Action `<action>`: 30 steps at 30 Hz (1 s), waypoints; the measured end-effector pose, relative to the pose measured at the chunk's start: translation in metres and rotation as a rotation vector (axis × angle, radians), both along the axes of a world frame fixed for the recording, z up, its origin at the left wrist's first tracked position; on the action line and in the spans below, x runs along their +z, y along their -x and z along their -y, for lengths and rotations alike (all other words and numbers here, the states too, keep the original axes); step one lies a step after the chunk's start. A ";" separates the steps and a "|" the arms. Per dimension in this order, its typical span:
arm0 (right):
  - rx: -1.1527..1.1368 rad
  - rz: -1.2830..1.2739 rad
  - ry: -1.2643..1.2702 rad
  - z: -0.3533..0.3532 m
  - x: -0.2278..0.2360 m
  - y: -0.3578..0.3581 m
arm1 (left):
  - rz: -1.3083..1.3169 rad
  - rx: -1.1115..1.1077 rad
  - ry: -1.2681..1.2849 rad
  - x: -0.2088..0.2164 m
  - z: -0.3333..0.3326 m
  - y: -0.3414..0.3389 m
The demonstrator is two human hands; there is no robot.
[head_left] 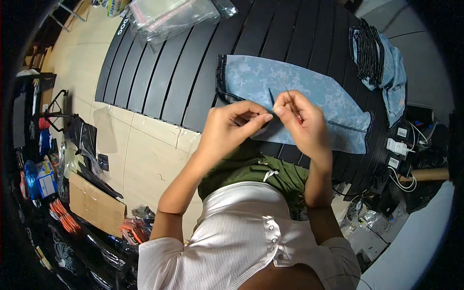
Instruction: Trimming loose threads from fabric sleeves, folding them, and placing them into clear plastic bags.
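A light blue camouflage fabric piece [290,79] with black edging lies across the near part of the black slatted table, its narrower end toward the right. At its near left side, my left hand [234,123] is closed, thumb and index finger pinching a bit of the black edging. Just to the right, my right hand [302,123] is closed round what looks like small scissors [271,95]. Their thin dark points stick up past the fingers, and a bit of red shows in the palm. My fingers hide most of the tool and the pinched edge.
Clear plastic bags [174,14] lie at the table's far left. A folded stack of similar camouflage pieces [377,58] sits at the right edge. Chargers with white cables [398,147] are beyond it. A cardboard box [96,203] and packaged goods stand on the floor at left.
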State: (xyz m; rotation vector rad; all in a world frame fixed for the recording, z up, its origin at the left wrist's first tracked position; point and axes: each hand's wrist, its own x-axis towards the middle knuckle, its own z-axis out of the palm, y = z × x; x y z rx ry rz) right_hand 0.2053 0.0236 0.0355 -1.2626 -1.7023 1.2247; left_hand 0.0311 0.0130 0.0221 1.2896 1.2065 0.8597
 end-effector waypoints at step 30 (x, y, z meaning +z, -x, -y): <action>-0.516 -0.308 0.340 0.034 -0.029 -0.024 | 0.114 -0.127 0.043 -0.007 -0.030 -0.032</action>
